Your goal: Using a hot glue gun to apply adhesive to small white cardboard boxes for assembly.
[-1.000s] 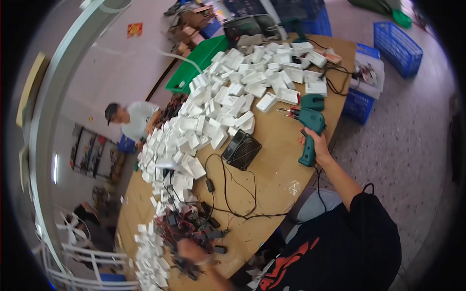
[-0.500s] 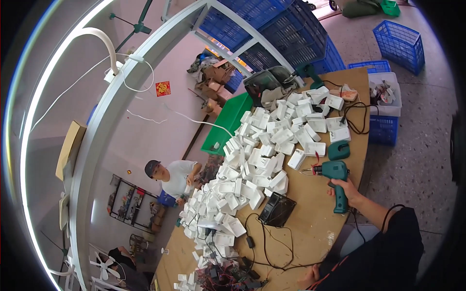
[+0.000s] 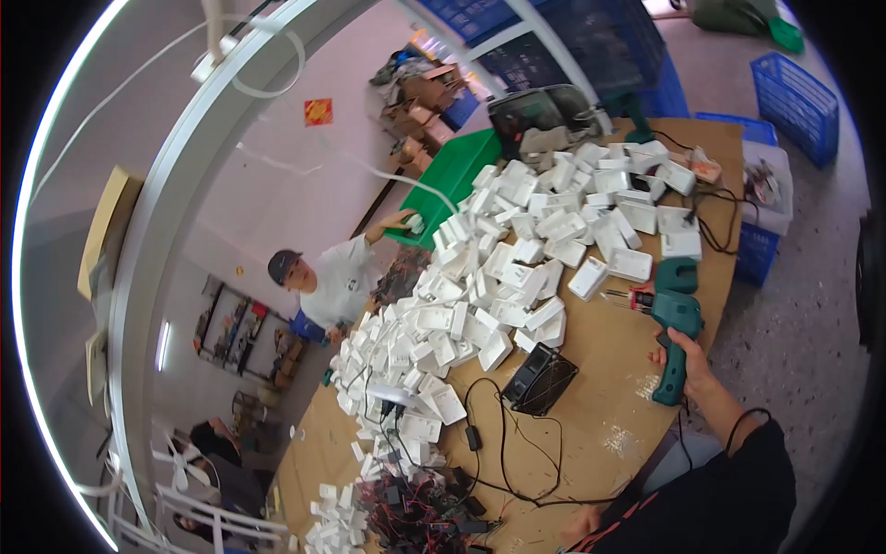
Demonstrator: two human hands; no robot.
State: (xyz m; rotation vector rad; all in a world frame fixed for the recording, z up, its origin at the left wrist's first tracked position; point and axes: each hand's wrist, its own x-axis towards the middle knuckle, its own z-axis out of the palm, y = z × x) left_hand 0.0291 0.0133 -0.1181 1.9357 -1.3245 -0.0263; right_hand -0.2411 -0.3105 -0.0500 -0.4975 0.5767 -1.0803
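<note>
At frame right, your right hand (image 3: 698, 371) had its fingers (image 3: 656, 355) wrapped round the handle (image 3: 671, 380) of the green pistol-shaped tool (image 3: 676, 316), apparently so its metal tip (image 3: 617, 295) pointed clear of them; your left hand (image 3: 581, 523), lower edge, could not be judged.

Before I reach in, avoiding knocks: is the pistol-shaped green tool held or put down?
Held: the right hand grips the green tool by its handle. Cannot tell whether it touches the table.

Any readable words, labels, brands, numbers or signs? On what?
None I can quote.
Red wall sign: yellow marking, too blurred.
White cases: any marks too small to read.
Green tool in the right hand: no legible label.
</note>
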